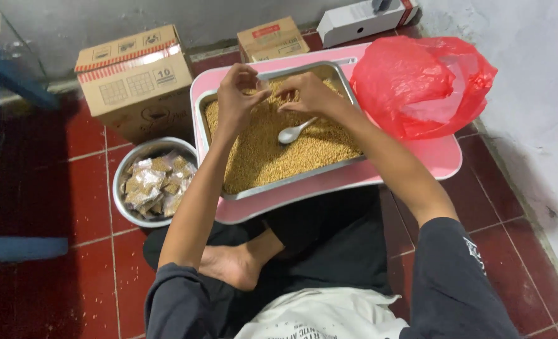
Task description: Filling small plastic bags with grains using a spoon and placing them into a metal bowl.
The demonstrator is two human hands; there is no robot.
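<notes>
Both the left hand point(240, 88) and right hand point(307, 93) pinch a small, limp, slippery clear plastic packet point(267, 83) by its top edge above the metal tray point(354, 100) of loose golden grain point(272, 150).

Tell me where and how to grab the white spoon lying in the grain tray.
Grip the white spoon by its handle, which angles up and right toward the right hand. Come from above on that side: the bowl rests low on the grain in the metal tray.

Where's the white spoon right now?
In the head view, the white spoon lies on the grain in the metal tray, just below the right hand, near the tray's middle.
</notes>
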